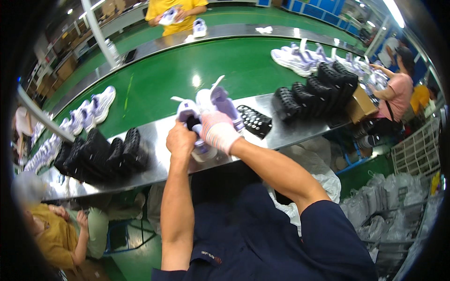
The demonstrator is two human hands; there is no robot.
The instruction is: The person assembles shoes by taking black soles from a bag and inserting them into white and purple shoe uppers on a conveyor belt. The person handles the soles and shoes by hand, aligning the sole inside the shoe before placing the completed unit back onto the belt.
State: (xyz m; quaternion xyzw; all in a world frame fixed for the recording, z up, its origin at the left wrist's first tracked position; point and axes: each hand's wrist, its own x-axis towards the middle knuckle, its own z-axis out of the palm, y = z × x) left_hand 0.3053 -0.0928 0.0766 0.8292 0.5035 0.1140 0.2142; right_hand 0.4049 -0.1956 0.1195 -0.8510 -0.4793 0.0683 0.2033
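So the biggest thing in front of us is the long green work surface (154, 86), with a shiny steel ledge (290, 133) along our side of it. Next up, people: one in a pink top (397, 93) off to the right by the line, one in a mustard top (58, 236) sitting low at left, and one in a yellow shirt (176, 21) across from us with a shoe in hand. A cardboard box (362, 105) sits at the right end of the ledge. Black textured blocks stand in rows on both sides of us, a left row (96, 152) and a right row (311, 91), with more pale shoes lined up beyond each.

Right in the middle, over the ledge, we've got two white-and-lavender shoes (205, 100), toes hard to make out. Our right hand (219, 131), in a striped glove, is closed on the right shoe. Our bare left hand (182, 139) is curled tight at the left shoe, gripping it, fingertips mostly hidden. Just right of the shoes lies a black studded piece (254, 122). Smallest: a dark phone (130, 56) on the far ledge.
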